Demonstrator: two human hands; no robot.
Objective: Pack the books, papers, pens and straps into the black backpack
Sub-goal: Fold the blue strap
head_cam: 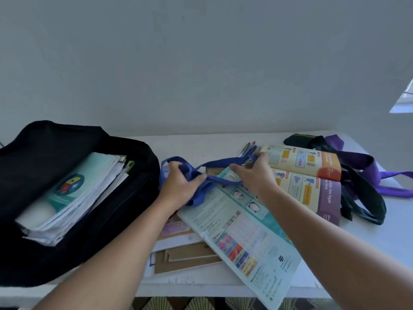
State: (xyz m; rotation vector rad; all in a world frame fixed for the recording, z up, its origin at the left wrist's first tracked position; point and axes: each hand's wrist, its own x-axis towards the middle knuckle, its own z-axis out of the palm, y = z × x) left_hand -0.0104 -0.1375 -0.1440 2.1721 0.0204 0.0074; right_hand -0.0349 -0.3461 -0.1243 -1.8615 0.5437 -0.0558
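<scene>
Two bare forearms reach over a white table [223, 142]. At left, an open black fabric backpack [44, 153] holds books. Beside it, the left hand [178, 186] bunches a soft, limp blue fabric strap [220, 164]; the right hand [254, 173] pinches its far end above scattered workbooks. Gathering slack likely prevents snagging.

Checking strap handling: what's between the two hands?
Head view: a taut stretch of the blue strap spans from left hand to right hand, above the teal book.

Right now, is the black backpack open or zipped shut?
Open. The black backpack lies flat on the table with its main compartment gaping, and a stack of books and papers shows inside.
</scene>
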